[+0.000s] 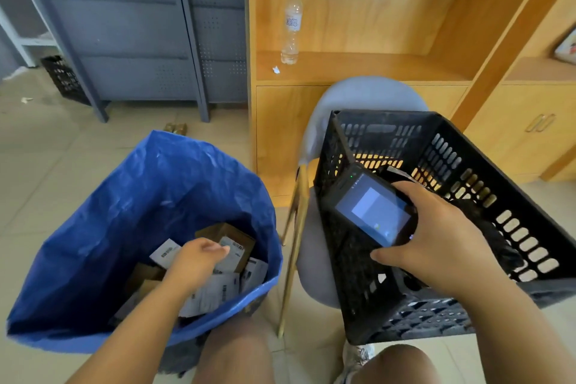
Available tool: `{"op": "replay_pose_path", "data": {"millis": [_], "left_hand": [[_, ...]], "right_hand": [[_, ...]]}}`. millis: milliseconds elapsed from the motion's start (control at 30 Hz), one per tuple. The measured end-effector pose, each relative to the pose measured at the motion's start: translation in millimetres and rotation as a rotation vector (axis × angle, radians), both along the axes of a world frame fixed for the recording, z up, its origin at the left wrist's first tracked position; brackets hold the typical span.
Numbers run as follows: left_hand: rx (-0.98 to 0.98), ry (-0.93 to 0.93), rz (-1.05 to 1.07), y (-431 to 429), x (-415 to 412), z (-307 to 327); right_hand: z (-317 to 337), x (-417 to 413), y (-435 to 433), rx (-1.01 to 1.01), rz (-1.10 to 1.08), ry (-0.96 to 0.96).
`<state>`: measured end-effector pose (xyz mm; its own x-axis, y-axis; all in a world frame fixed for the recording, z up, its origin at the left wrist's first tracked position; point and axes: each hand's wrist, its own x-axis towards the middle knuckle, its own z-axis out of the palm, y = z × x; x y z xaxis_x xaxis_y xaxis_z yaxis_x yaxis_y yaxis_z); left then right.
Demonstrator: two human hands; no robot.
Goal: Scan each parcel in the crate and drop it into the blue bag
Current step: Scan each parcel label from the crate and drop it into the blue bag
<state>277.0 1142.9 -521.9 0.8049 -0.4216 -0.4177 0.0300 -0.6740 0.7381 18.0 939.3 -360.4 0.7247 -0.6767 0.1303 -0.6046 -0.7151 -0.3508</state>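
The left hand [199, 259] hangs inside the mouth of the blue bag [149, 190], its fingers loosely bent and apart from everything, with nothing showing in its hold. The parcels [218, 290] lie right under it: white labelled pouches below the palm and wrist, and a brown carton [215, 231] just past the fingertips. This looks like the drop step of one round, with the bag already holding a fair heap.

The right hand [436, 237] is clamped on the scanner [371, 209], fingers wrapped over its far edge and thumb along the near end. The lit screen faces up. Below and beyond this hand sits the black crate [467, 146], tilted on a grey chair [358, 93].

How much is left in the crate I cannot tell, since the scanner and the right hand hide most of its floor. A dark shape just beyond the scanner may be a parcel, but it is too unclear to say.

The next move, as I judge it, is for the free left hand to come out of the bag and cross toward the right hand. It then has to reach into the crate past the scanner, take one parcel, and turn its label to the scanner's nose
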Motion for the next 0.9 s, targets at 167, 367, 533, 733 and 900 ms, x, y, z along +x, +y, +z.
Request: {"op": "replay_pose_path", "data": {"millis": [167,367,533,733,900], "left_hand": [[-0.059,-0.124,-0.159,-50.8,-17.0,31.9],[-0.232,-0.219,-0.36,-122.2,-55.3,85.3],[-0.355,-0.35,-0.506,-188.4,-93.8,116.6],[-0.262,-0.443,-0.81,-265.9,-142.8,105.8],[-0.08,-0.442,-1.022,-319.0,-174.0,71.8]], "right_hand": [[7.0,-28.3,-22.4,0.004,-0.072,-0.055],[10.5,-76.2,-57.6,-0.025,-0.214,-0.101],[4.2,-118.3,-89.6,0.003,-0.323,-0.151],[-11.3,-162.0,-114.9,0.03,-0.449,-0.195],[-25.0,-185.4,-132.8,0.069,-0.534,-0.169]]}}
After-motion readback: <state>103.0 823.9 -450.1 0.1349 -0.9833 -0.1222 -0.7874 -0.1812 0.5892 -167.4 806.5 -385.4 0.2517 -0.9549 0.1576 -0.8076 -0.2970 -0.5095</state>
